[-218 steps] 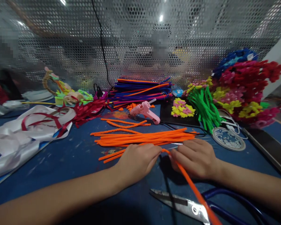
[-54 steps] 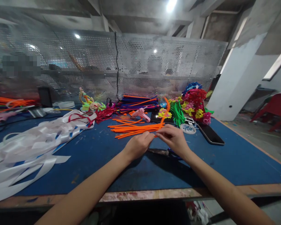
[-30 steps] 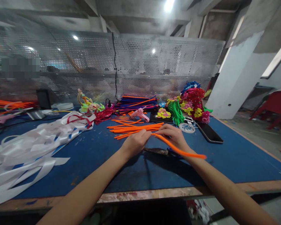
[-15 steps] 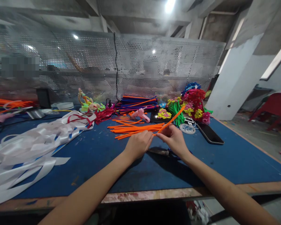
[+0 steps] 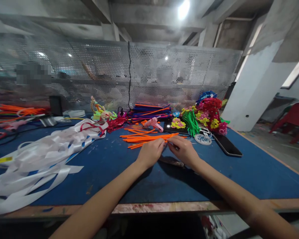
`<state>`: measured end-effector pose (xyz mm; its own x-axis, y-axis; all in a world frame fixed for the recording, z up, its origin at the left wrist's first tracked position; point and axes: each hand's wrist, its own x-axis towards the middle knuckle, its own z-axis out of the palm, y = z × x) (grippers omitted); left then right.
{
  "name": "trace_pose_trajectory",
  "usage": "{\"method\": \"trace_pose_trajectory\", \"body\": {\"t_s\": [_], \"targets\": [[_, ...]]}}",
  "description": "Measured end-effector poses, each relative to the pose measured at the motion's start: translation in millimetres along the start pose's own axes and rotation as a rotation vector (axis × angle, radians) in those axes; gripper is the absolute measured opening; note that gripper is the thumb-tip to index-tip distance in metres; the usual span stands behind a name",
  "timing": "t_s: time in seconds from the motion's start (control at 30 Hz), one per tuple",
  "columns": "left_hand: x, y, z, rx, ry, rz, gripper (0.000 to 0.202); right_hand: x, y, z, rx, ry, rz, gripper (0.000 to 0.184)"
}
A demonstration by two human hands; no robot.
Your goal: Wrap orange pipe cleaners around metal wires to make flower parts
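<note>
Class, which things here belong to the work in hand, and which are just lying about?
Belongs to the work:
orange stem held by left hand and right hand
probably the orange bundle behind and the scissors nearby

Seemingly just lying about:
white ribbon
phone
pink glue gun
red ribbon

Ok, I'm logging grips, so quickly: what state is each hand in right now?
Left hand: closed, pinching an orange fuzzy stem.
Right hand: closed on the same orange fuzzy stem, beside the left; its exact grip is partly hidden.
</note>
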<state>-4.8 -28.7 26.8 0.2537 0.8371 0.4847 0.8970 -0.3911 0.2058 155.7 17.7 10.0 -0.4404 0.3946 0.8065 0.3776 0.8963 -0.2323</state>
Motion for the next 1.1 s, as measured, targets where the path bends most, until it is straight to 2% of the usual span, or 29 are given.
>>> {"method": "trace_pose_trajectory", "body": {"t_s": [0.1,0.2,0.33,0.43,0.53,0.67,0.83,0.93,1.03,1.1], "targets": [[1,-7,0.2,-0.013,0.017,0.001,0.026,7,1,6,-0.016,-0.050,0.003,0.024],[2,-14,2.2,-0.026,0.030,0.017,0.024,16,4,4,-0.031,-0.105,0.016,0.019],[5,-20,3.1,-0.047,0.060,0.039,0.024,27,7,-5,0.008,-0.191,-0.046,0.013],[6,-24,3.0,-0.054,0.082,0.052,0.025,30,8,-8,0.058,-0.161,-0.081,0.014],[7,-25,4.5,-0.026,0.108,0.082,0.026,29,10,-8,0.129,-0.124,-0.035,0.015],[6,-26,7.4,0.018,0.106,0.124,0.024,28,14,-9,0.309,-0.131,0.124,0.016],[3,-24,9.9,0.100,0.072,0.221,0.022,24,16,-7,0.574,-0.262,0.551,0.030],[2,-22,11.4,0.173,0.056,0.289,0.020,21,16,-2,0.616,-0.226,0.665,0.027],[2,-19,11.7,0.171,0.053,0.312,0.020,18,14,-2,0.528,-0.084,0.572,0.016],[3,-18,10.7,0.157,0.075,0.308,0.021,18,11,-5,0.401,-0.040,0.398,0.007]]}}
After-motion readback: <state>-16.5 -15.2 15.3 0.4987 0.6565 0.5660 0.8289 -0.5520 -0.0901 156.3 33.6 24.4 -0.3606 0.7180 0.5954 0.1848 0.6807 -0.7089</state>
